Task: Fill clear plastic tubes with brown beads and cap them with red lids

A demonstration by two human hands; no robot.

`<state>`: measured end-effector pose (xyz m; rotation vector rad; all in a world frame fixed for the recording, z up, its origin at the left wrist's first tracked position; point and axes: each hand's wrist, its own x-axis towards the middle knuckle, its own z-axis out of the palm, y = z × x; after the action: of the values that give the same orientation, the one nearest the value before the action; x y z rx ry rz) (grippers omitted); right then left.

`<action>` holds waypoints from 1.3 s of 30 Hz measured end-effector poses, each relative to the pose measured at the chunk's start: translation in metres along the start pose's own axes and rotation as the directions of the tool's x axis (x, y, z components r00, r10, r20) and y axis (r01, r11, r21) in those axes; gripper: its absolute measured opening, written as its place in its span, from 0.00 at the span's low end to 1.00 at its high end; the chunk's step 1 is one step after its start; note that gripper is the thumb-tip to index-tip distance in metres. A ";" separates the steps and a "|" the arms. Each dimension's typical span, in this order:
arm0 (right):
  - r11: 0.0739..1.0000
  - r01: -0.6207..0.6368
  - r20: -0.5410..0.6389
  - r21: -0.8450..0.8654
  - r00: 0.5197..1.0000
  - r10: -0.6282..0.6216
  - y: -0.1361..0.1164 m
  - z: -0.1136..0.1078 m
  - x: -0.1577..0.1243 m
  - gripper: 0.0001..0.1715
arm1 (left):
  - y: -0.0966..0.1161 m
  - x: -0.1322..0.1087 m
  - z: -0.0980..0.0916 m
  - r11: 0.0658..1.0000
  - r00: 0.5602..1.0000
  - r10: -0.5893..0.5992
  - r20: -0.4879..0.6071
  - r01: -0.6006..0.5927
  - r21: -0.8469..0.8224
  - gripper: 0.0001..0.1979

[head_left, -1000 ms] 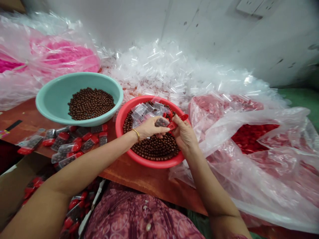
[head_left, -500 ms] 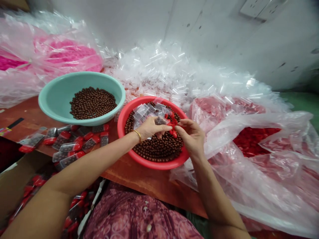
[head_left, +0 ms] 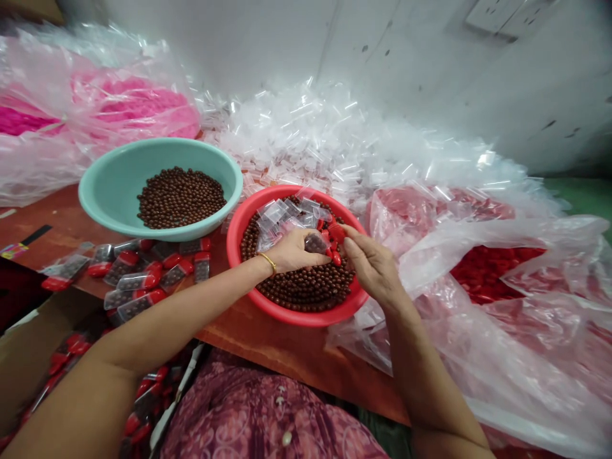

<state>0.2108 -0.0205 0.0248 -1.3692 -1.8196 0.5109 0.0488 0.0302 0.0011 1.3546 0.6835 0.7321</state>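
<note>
Over the red basin [head_left: 296,319], my left hand [head_left: 291,252] holds a small clear container [head_left: 315,243] filled with brown balls. My right hand [head_left: 368,260] pinches a red cap [head_left: 337,232] close to the container's right end. Whether cap and container touch is hard to tell. Beneath both hands, the basin holds brown balls [head_left: 306,290], empty clear containers [head_left: 276,215] and a few red caps [head_left: 336,258].
A teal basin [head_left: 108,220] with brown balls stands left. Filled red-capped containers [head_left: 138,280] lie before it, above a box [head_left: 52,325] of more. Clear containers [head_left: 306,134] are heaped behind. Plastic bags hold red pieces [head_left: 492,268] at right and pink ones [head_left: 134,102] at left.
The container in my left hand now shows more clearly. My right hand has turned, and the red cap between its fingers is now visible beside the container.
</note>
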 end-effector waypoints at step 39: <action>0.974 0.152 -0.178 -0.171 0.967 -0.182 -0.012 0.022 -0.011 0.18 | 0.001 -0.003 0.001 0.979 1.000 0.027 0.013 -0.029 0.200 0.06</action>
<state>0.1873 -0.0318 0.0166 -1.3032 -1.8245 0.1438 0.0479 0.0274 0.0026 1.5535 0.7472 0.6925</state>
